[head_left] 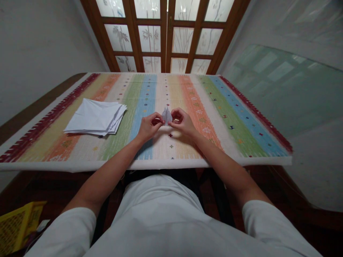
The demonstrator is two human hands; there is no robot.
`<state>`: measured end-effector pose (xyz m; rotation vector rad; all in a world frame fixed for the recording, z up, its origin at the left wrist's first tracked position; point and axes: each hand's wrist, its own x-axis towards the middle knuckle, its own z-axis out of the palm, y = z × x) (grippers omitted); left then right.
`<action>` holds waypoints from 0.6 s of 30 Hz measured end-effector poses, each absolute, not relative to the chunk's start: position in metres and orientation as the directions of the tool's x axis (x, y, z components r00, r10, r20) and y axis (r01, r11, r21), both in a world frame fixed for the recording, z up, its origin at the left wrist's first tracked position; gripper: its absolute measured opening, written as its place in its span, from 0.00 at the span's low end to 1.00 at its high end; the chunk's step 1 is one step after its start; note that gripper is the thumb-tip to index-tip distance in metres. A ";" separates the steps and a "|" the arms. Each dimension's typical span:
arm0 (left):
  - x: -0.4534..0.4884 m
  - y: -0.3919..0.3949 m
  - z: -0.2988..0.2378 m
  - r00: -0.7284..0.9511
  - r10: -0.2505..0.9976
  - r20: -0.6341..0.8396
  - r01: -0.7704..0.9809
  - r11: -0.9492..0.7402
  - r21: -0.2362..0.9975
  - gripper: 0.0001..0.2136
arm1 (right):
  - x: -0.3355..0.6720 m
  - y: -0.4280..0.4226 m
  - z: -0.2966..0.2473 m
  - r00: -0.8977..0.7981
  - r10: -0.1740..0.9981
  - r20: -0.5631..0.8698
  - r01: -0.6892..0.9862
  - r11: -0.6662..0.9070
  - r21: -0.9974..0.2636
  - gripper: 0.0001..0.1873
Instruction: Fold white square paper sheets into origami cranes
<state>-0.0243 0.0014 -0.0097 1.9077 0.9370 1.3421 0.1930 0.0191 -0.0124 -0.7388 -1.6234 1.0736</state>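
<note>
Head view: the folded paper (pixel 166 116), over the striped cloth (pixel 142 98), is pinched by the person's left hand (pixel 150 125) and right hand (pixel 183 122), whose fingertips hide its lower sides. Left of the folded paper lies a loose stack of white sheets (pixel 93 116); well beyond it, wood-framed doors (pixel 164 39); far right, a glossy greenish panel (pixel 284 89); nearer the onlooker and far left of it, a yellow crate (pixel 26 225).

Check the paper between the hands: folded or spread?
Folded: the paper makes a small, pointed shape, narrower than the sheets stacked at left.
</note>
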 end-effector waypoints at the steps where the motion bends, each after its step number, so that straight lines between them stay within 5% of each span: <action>1: -0.024 0.001 -0.010 0.247 0.822 0.513 0.203 -0.561 0.803 0.07 | 0.193 0.019 -0.013 -0.303 0.864 0.402 -0.034 0.411 -0.911 0.29; 6: -0.023 0.001 -0.011 0.263 0.816 0.514 0.275 -0.574 0.771 0.03 | 0.191 0.019 -0.014 -0.277 0.881 0.383 -0.017 0.394 -0.919 0.26; 12: -0.023 0.002 -0.010 0.267 0.815 0.515 0.303 -0.578 0.758 0.11 | 0.190 0.018 -0.013 -0.249 0.900 0.358 -0.034 0.362 -0.932 0.32; 18: -0.024 0.003 -0.012 0.214 0.817 0.536 0.251 -0.576 0.778 0.18 | 0.189 0.015 -0.011 -0.314 0.880 0.356 -0.088 0.347 -0.934 0.28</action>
